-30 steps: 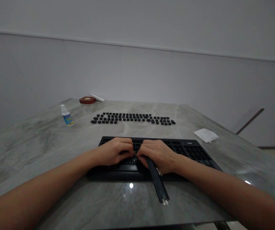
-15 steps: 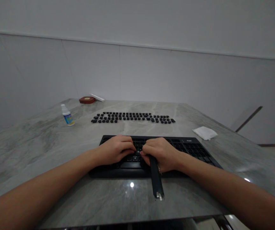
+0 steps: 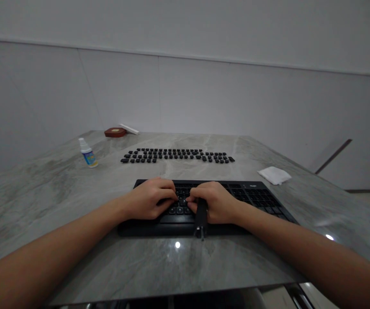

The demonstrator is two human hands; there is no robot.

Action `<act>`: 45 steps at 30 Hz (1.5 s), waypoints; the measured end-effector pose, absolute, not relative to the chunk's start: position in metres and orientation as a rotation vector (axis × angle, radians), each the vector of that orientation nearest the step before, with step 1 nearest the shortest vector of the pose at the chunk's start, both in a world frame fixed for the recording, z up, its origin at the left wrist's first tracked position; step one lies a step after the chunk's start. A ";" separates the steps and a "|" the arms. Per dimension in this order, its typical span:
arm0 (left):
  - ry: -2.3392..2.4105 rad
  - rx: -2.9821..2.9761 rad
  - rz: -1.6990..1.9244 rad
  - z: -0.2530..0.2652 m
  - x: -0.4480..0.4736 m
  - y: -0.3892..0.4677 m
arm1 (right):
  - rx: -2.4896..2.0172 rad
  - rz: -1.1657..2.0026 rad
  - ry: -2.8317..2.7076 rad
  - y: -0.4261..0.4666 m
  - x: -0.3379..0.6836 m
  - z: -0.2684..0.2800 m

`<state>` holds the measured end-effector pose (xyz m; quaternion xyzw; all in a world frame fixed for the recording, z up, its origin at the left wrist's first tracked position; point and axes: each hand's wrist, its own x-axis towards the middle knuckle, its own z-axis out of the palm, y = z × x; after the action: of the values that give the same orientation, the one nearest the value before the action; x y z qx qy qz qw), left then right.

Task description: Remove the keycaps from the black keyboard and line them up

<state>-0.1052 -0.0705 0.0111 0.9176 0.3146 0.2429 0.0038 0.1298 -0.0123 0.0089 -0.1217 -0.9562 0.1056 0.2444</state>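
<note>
A black keyboard (image 3: 178, 229) lies in front of me, several of its letter keys showing between my hands. My right hand (image 3: 215, 201) is closed around a black keycap puller (image 3: 201, 219), whose end with thin metal prongs points toward me. Its thumb and fingertip come down on a key (image 3: 183, 201) near the middle of the board. Against the left side of that same spot, my left hand (image 3: 153, 199) rests with curled fingers and thumb drawn close together; anything between them is hidden. Behind the keyboard, loose black keycaps (image 3: 172, 156) lie in rows on the marbled table (image 3: 133, 266).
A white spray bottle (image 3: 88, 155) with a blue label stands at the left. Farther back are a reddish-brown box (image 3: 115, 132) and a white strip-like object (image 3: 128, 128). To the right lies a folded white cloth or tissue (image 3: 274, 175). A wall rises behind the table.
The puller in my right hand has tilted, its pronged end swinging up and left over the keyboard's front edge. Both hands have shifted slightly left, and the view has moved a little.
</note>
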 end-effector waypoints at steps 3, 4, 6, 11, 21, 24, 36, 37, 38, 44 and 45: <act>0.943 2.889 0.751 0.013 -0.105 -0.072 | -0.379 0.323 -2.617 -0.014 0.130 0.010; 0.930 2.889 0.743 0.014 -0.106 -0.072 | -0.390 0.335 -2.622 -0.014 0.130 0.011; 0.915 2.885 0.730 0.014 -0.106 -0.073 | -0.405 0.356 -2.628 -0.015 0.129 0.011; 0.888 2.890 0.728 0.014 -0.107 -0.073 | -0.419 0.353 -2.644 -0.014 0.129 0.010; 0.885 2.892 0.718 0.015 -0.106 -0.073 | -0.274 0.310 -2.701 -0.005 0.133 0.008; 0.878 2.889 0.723 0.013 -0.108 -0.072 | -0.215 0.266 -2.703 -0.003 0.131 0.009; 0.878 2.872 0.721 0.016 -0.106 -0.073 | -0.279 0.324 -2.618 -0.005 0.127 0.006; 0.880 2.871 0.712 0.016 -0.106 -0.073 | -0.348 0.375 -2.607 -0.006 0.127 0.006; 0.882 2.868 0.703 0.016 -0.106 -0.073 | -0.425 0.430 -2.598 -0.007 0.127 0.007; 0.909 2.831 0.690 0.014 -0.106 -0.073 | -0.596 0.601 -2.596 -0.007 0.126 0.009; 0.905 2.832 0.694 0.014 -0.106 -0.073 | -0.604 0.607 -2.597 -0.007 0.126 0.009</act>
<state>-0.1063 -0.0727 0.0141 0.9267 0.2960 0.2270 0.0442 0.1258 -0.0068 0.0092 -0.2164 -0.9300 0.2175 0.2022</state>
